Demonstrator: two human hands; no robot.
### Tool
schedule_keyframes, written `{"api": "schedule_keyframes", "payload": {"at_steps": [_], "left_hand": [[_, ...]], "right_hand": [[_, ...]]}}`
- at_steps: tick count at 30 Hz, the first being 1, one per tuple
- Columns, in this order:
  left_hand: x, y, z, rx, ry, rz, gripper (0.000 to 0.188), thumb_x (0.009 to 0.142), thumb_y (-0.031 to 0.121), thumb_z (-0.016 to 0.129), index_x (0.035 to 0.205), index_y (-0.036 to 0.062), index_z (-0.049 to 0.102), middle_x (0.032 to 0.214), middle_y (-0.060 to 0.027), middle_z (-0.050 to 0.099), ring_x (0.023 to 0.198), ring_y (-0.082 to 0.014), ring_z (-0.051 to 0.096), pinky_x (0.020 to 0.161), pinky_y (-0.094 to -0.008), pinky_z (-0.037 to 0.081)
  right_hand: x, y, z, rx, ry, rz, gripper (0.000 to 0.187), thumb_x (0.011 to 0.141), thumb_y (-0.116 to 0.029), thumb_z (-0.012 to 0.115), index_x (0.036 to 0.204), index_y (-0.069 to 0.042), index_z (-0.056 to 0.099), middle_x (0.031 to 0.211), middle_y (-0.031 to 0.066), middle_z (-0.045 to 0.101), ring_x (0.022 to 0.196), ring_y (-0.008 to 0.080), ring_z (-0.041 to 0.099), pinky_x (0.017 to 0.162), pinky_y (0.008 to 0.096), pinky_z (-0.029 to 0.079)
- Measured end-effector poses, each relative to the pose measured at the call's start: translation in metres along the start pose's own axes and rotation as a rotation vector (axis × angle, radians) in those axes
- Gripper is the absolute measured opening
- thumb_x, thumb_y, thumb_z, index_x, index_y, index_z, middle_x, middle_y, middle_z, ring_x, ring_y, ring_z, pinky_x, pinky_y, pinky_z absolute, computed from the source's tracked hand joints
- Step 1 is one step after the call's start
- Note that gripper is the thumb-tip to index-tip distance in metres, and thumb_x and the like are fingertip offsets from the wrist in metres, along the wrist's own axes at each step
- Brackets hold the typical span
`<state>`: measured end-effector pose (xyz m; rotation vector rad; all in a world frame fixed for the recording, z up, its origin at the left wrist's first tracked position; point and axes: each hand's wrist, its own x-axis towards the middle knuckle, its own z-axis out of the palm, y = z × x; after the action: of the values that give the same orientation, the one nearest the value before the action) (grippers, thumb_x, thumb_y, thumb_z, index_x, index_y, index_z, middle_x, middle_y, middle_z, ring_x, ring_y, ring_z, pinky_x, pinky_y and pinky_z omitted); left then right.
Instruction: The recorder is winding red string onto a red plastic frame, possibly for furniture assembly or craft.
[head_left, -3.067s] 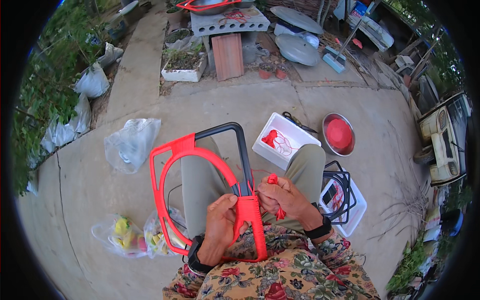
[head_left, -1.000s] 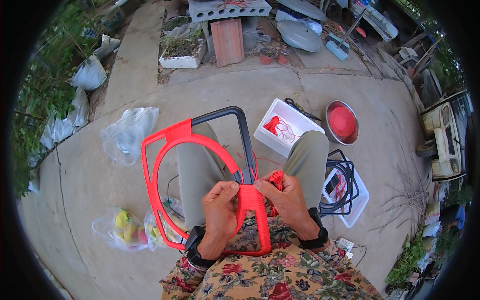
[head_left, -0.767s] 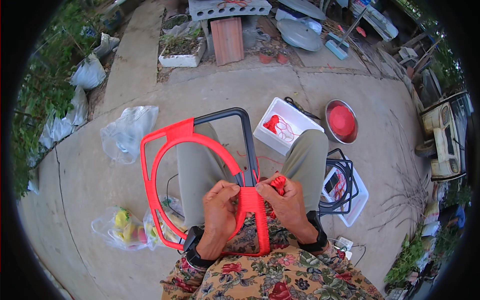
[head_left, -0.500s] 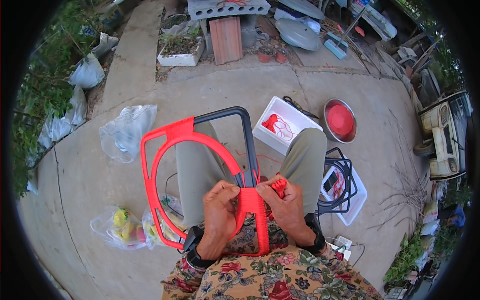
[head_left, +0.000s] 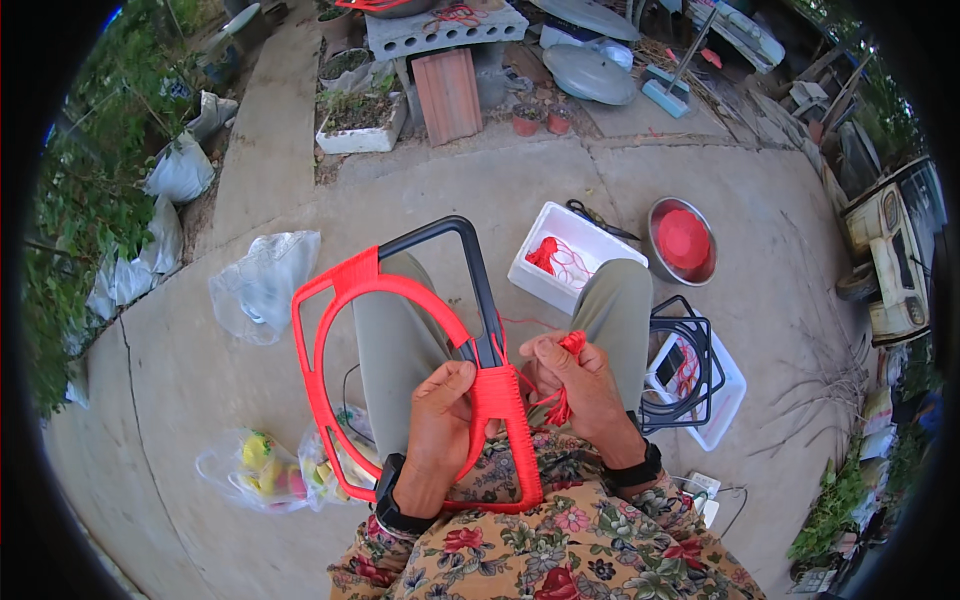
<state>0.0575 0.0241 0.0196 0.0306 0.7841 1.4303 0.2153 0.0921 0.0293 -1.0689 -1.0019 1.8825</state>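
Note:
My left hand (head_left: 436, 425) is closed on a square metal frame (head_left: 352, 272) with a round ring inside it, thumb on the wrapped joint where ring and side bar meet. Red cord is wound tightly over most of the frame. The far right corner and a short stretch of ring beside the joint show bare black metal. To the right of the joint, my right hand (head_left: 585, 392) is closed round a small bundle of red cord (head_left: 563, 400), thumb and forefinger pinched together. A strand runs between this hand and the frame. The frame's near edge rests against my lap.
Beyond my right knee are a white foam box (head_left: 535, 275) with red cord, scissors (head_left: 600, 218) and a metal bowl (head_left: 705, 262) holding something red. Black frames (head_left: 715, 375) lie on a white tray at right. Plastic bags (head_left: 262, 285) lie on the left.
My right hand has moved off the wrapped joint, up and to the right, with the cord bundle. The frame has tilted slightly left, while my left hand keeps its hold.

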Motion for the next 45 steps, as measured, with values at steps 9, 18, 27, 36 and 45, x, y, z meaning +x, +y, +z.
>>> {"api": "schedule_keyframes", "payload": {"at_steps": [9, 18, 27, 36, 45], "left_hand": [[0.01, 0.017, 0.0, 0.118, -0.116, -0.15, 0.026, 0.091, 0.021, 0.06, 0.104, -0.0022, 0.057, 0.083, -0.0173, 0.064, 0.06, -0.0242, 0.062, 0.04, -0.0288, 0.046], [0.009, 0.04, 0.009, 0.039, -0.313, -0.048, 0.023, 0.09, 0.013, 0.056, 0.103, -0.0051, 0.057, 0.082, -0.0231, 0.064, 0.061, -0.0275, 0.061, 0.036, -0.0256, 0.04], [-0.012, 0.071, 0.003, -0.151, -0.546, -0.009, 0.025, 0.089, 0.017, 0.052, 0.096, -0.0066, 0.052, 0.072, -0.0247, 0.058, 0.053, -0.029, 0.05, 0.038, -0.0298, 0.042], [-0.035, 0.077, -0.002, -0.188, -0.661, 0.052, 0.025, 0.077, 0.013, 0.061, 0.09, -0.0031, 0.047, 0.064, -0.023, 0.055, 0.053, -0.0313, 0.051, 0.044, -0.0366, 0.047], [-0.043, 0.078, -0.004, -0.199, -0.651, 0.075, 0.02, 0.075, 0.009, 0.062, 0.084, -0.0019, 0.048, 0.059, -0.0221, 0.055, 0.047, -0.0313, 0.05, 0.043, -0.0367, 0.046]], "right_hand": [[0.025, -0.035, -0.032, -0.747, -0.352, -0.438, 0.021, 0.092, -0.022, 0.061, 0.09, -0.002, 0.062, 0.058, -0.0012, 0.05, 0.049, 0.0095, 0.045, 0.048, 0.0259, 0.036], [0.043, -0.067, -0.008, -0.784, -0.624, -0.479, 0.028, 0.087, -0.028, 0.066, 0.076, -0.004, 0.057, 0.053, 0.0096, 0.051, 0.049, 0.0262, 0.052, 0.053, 0.0322, 0.044], [0.048, -0.072, 0.041, -0.691, -0.608, -0.713, 0.034, 0.084, -0.029, 0.069, 0.068, -0.003, 0.055, 0.051, 0.0086, 0.039, 0.047, 0.0212, 0.035, 0.046, 0.0335, 0.032], [0.034, -0.083, 0.067, -0.73, -0.715, -0.787, 0.034, 0.083, -0.028, 0.068, 0.065, -0.006, 0.051, 0.051, 0.0117, 0.045, 0.046, 0.0301, 0.042, 0.046, 0.0376, 0.036], [0.029, -0.083, 0.079, -0.757, -0.735, -0.844, 0.03, 0.083, -0.025, 0.068, 0.066, -0.006, 0.051, 0.053, 0.0119, 0.048, 0.048, 0.0317, 0.045, 0.047, 0.0381, 0.037]]}}
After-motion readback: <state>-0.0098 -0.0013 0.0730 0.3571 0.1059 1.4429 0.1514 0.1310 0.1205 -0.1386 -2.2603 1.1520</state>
